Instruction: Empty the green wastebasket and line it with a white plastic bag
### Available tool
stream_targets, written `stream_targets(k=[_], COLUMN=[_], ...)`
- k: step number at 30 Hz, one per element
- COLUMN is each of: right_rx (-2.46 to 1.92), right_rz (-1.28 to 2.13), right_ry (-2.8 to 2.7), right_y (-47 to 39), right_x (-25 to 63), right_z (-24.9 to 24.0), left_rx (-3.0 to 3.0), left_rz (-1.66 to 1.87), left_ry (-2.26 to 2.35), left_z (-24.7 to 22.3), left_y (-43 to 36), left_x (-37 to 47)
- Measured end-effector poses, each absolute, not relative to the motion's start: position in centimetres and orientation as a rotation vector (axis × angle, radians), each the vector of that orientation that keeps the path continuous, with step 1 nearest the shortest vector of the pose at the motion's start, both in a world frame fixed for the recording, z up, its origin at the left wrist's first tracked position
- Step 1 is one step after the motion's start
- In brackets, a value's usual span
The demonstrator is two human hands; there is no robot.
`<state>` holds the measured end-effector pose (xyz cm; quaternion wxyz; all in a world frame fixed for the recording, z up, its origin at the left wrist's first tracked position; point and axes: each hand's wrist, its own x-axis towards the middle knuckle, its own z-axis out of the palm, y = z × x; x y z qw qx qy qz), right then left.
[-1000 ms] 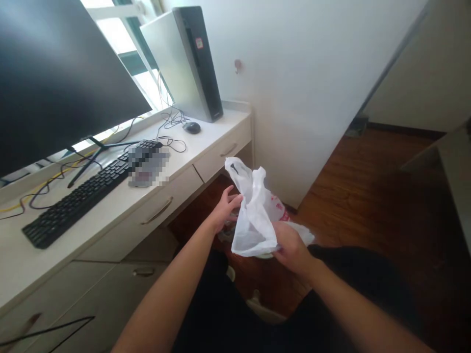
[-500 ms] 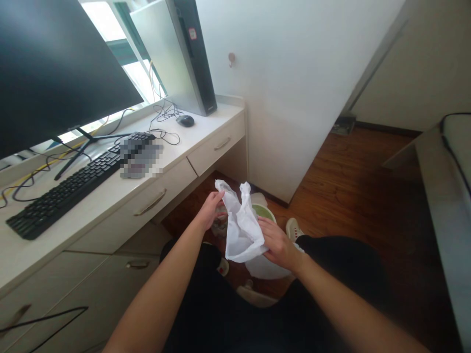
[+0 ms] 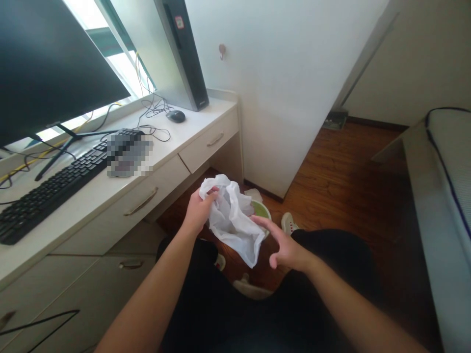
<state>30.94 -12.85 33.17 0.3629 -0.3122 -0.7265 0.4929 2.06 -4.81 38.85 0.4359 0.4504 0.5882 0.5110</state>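
Note:
A thin white plastic bag (image 3: pixel 235 220) hangs crumpled in front of my knees, its mouth partly spread. My left hand (image 3: pixel 200 208) grips the bag's upper left edge between thumb and fingers. At the bag's right side is my right hand (image 3: pixel 283 242), its thumb and fingers apart and its fingertips by the plastic; whether they touch it I cannot tell. Behind the bag, on the floor, stands a bin (image 3: pixel 262 210) with a white rim and a green inside, partly hidden by the bag and my right fingers.
On the left, the white desk (image 3: pixel 158 162) bears a keyboard (image 3: pixel 73 179), a mouse (image 3: pixel 175 116), a monitor (image 3: pixel 55 73) and a computer tower (image 3: pixel 184 54). A white wall (image 3: pixel 279 98) rises behind the bin. My shoe (image 3: pixel 289 224) rests on the wooden floor (image 3: pixel 331 171).
My right hand has let go of the bag's side and opened. My left hand has moved a little left with the bag, which now hangs wider and more unfolded.

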Motion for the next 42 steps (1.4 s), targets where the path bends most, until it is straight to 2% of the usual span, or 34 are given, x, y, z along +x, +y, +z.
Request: stream_targets(k=[4, 11, 18, 24, 37, 42], right_rx=[-0.918, -1.245, -1.186, -1.239, -1.316, -1.345], right_rz=[1.36, 1.245, 1.155, 0.871, 0.903, 0.91], right_ry=[-1.537, -1.49, -1.146, -1.188, -1.37, -1.454], right_y=[-11.6, -7.5, -6.1, -6.1, -8.3, -8.5], right_x=[29.3, 26.0, 29.9, 34.2, 35.9, 35.8], right_z=[35.6, 36.9, 41.4, 45.1, 40.4, 38.8], left_rx=[1.162, 1.452, 1.545, 1.514, 1.79, 1.854], left_rz=[1.26, 1.097, 1.262, 1.435, 1.373, 1.224], left_ry=[1.421, 1.424, 1.571, 1.581, 1.527, 1.577], left_z=[39.0, 39.9, 43.0, 43.3, 36.5, 34.3], left_y=[-6.7, -8.7, -8.1, -7.1, -8.8, -9.2], left_x=[4.2, 5.3, 1.7, 0.3, 3.3, 3.1])
